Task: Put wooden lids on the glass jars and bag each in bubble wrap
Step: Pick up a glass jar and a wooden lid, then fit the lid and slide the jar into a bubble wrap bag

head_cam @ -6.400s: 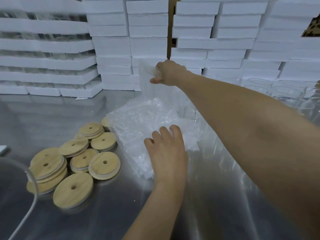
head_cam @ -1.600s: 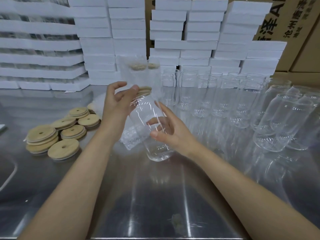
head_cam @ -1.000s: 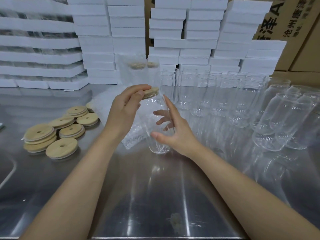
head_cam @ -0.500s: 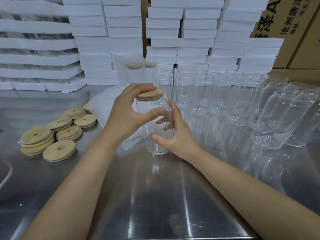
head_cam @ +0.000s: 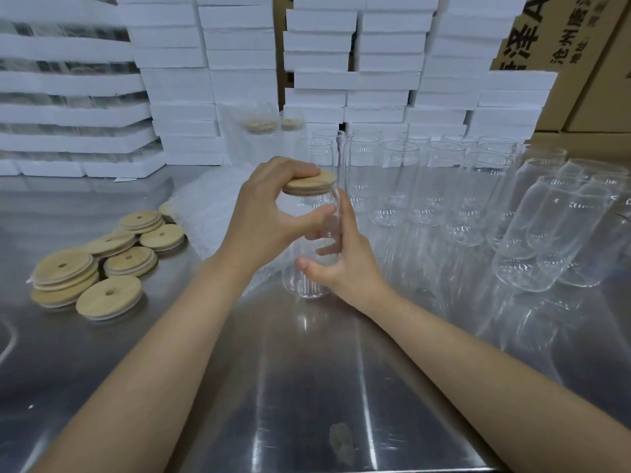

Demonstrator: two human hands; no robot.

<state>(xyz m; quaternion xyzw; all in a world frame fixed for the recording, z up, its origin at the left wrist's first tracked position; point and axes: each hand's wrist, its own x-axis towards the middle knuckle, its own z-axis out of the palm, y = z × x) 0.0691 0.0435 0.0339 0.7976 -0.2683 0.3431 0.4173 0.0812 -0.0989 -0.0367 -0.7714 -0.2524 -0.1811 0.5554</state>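
Observation:
A clear glass jar stands upright on the steel table in the middle of the view. A round wooden lid sits on its mouth. My left hand curls over the lid, fingers on top and thumb against the jar's neck. My right hand grips the jar's lower body from the right side. Loose wooden lids with centre holes lie piled at the left. A heap of bubble wrap lies behind my left hand.
Several empty glass jars crowd the table's right half, some tilted. Two lidded jars in bubble wrap stand at the back. Stacks of white foam boxes line the rear, with cardboard cartons at the right.
Earlier I handled bubble wrap at the back. Since then the jar has been stood on the table and my left hand brought the lid over its mouth and now holds it there.

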